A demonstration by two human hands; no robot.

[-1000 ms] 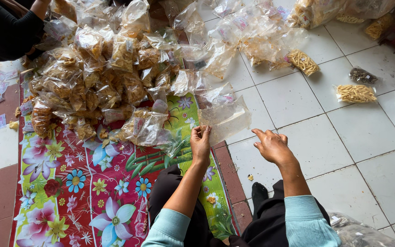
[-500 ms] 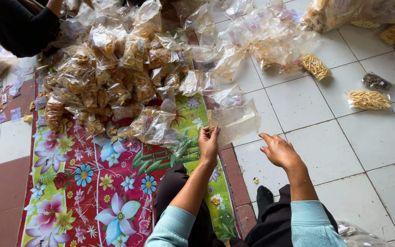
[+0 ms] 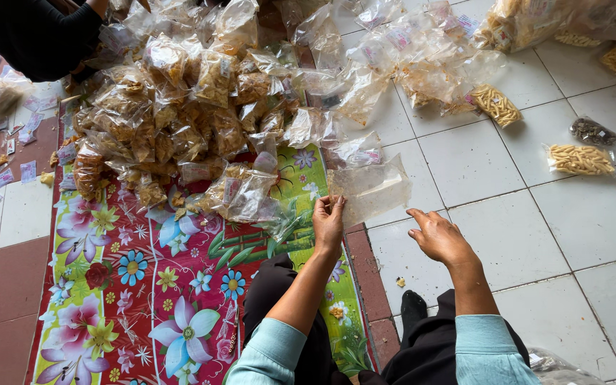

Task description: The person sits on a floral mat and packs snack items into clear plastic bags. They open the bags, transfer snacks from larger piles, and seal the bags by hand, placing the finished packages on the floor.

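On the floral mat (image 3: 144, 299), close to its right edge, the left hand (image 3: 329, 224) pinches the lower left corner of one empty clear plastic bag (image 3: 372, 189) between thumb and fingertips. Compared with one second ago, this hand has kept its grip on the same bag, but the bag now hangs flatter and more open toward the white tiles (image 3: 479, 235). The right hand (image 3: 440, 239) has come a little lower and nearer to the bag; it holds nothing, its fingers are loosely curled and slightly spread, with the index finger pointing to the bag's lower edge, not touching it.

Counted: two hands of the person, one bag held. Beyond it lies a heap of filled snack bags (image 3: 180, 121), too many and too overlapped to count. On the tiles at the right, three small packets lie apart: two with yellow sticks (image 3: 580, 160) and one dark packet (image 3: 592, 131). At the top left, another person's dark sleeve (image 3: 33, 36) reaches over the heap.
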